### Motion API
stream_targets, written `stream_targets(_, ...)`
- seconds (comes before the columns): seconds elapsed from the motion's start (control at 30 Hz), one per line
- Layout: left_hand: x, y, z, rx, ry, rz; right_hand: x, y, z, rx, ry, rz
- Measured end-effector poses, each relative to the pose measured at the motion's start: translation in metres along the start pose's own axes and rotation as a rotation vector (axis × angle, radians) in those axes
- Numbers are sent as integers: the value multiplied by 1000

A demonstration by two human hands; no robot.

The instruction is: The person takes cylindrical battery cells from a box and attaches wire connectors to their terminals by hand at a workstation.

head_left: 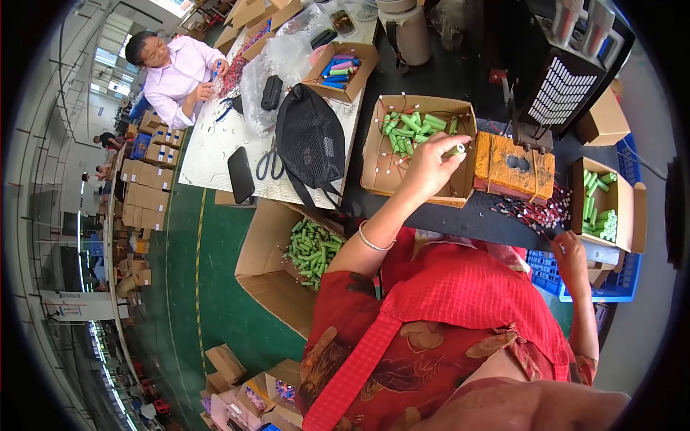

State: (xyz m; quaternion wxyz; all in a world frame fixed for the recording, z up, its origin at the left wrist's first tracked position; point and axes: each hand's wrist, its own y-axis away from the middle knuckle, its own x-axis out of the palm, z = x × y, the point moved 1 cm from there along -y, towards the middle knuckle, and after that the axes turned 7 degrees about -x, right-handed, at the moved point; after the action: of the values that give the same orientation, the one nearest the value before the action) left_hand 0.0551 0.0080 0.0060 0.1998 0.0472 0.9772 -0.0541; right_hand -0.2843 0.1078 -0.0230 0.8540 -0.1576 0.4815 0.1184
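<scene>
My left hand (433, 167) is closed around a green battery cell (457, 149), whose pale end shows past the fingertips. It hovers over the right side of an open cardboard box (371, 161), where green cells (410, 131) with thin wires and white connectors lie. To its right stands an orange-brown block (515, 164) with a dark hollow on top, below a black machine (568, 86). My right hand (571, 264) is at the bench edge, beside a pile of red and black wires (535, 210) with white connectors. Its fingers are pinched; what they hold is too small to name.
A smaller box of green cells (601, 205) stands at the right, above a blue crate (544, 270). Left are a black mesh bag (310, 136), scissors (270, 164) and a phone (241, 174). A large carton of cells (269, 248) sits lower left. Another person (176, 75) works across.
</scene>
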Motion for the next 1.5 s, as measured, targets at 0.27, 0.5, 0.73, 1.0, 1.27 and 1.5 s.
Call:
stream_targets(0.27, 48, 20, -26, -210, 685, 224, -56, -33, 22, 319, -746, -348)
stream_targets(0.5, 86, 13, -45, -232, 890, 323, -27, -38, 48, 243, -985, -219)
stream_targets(0.73, 96, 15, -35, -265, 920, 336, -1, -62, 69, 269, -1173, -69)
stream_targets(1.0, 75, -23, -20, 136, 124, -12, -14, -111, 58, 228, -878, -32)
stream_targets(1.27, 77, -30, -29, 257, 14, -46, -12, -127, 53, 279, -841, 14)
stream_targets(1.5, 74, -29, -36, 183, -55, -2, -16, -125, 50, 185, -873, 37)
